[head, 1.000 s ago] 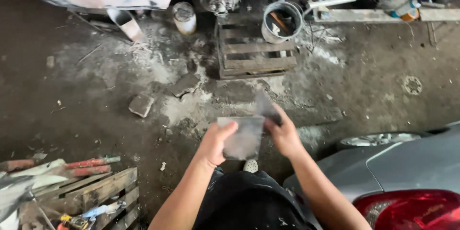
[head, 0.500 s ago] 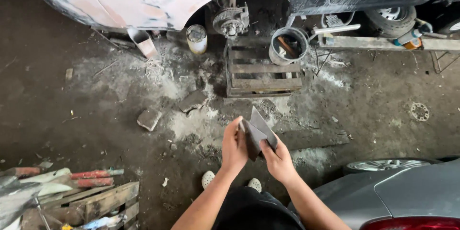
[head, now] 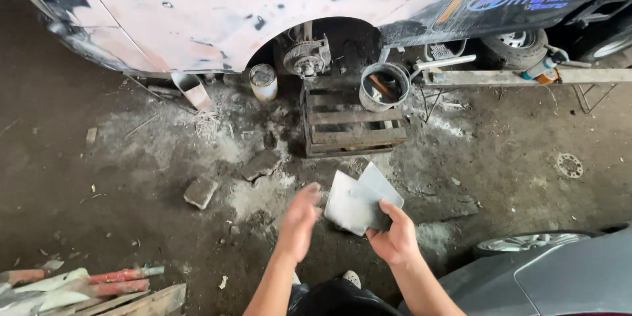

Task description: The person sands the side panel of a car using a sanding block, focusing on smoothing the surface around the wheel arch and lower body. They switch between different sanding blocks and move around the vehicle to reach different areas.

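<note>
My right hand [head: 395,237] grips two flat grey metal plates [head: 359,201], fanned slightly apart, at chest height over the dirty floor. Just left of the plates my left hand [head: 299,220] is blurred, with its fingers loosely together and nothing in it; its fingertips are close to the plates' left edge. Ahead stands a sanded car body [head: 263,6] with an exposed brake disc [head: 304,58] in the wheel arch.
A wooden pallet [head: 352,125] lies under the wheel arch, with a grey bucket [head: 384,85] and a pale tin [head: 263,82] beside it. Brick pieces [head: 201,192] lie on the floor. A grey car [head: 559,276] is at the lower right, boards and tools [head: 99,286] at the lower left.
The view has tilted up toward the car. My left hand has come off the plates and moved left; my right hand alone holds them, now fanned apart.
</note>
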